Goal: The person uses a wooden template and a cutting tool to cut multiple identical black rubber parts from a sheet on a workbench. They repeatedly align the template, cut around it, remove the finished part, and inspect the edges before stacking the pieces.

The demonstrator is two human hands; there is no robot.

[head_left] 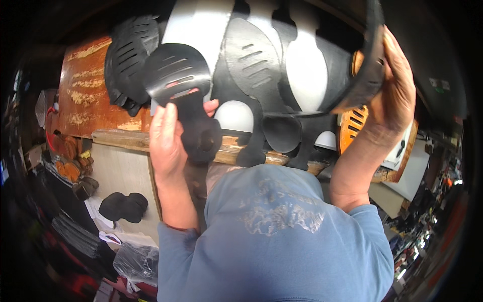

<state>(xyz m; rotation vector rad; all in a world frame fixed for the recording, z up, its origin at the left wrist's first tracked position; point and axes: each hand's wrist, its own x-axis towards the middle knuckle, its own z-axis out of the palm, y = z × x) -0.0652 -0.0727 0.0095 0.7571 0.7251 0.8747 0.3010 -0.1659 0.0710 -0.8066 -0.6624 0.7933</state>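
Observation:
My left hand (167, 141) grips a black flat cut-out piece (183, 85) by its narrow end; its wide end has several slots. My right hand (395, 85) holds the edge of a large black sheet (370, 55) that curls up at the right. The sheet lies on a wooden workbench (85, 90) and has several shapes cut out of it, showing white beneath. Another slotted black piece (249, 58) lies in the middle of the sheet. A stack of similar black pieces (128, 58) sits to the left.
An orange slotted template (352, 123) lies under the sheet at the right. Below the bench, on the left, are black oval pieces (123, 206), a clear plastic bag (136, 261) and brown leather items (70, 161). Cluttered shelves fill the right edge.

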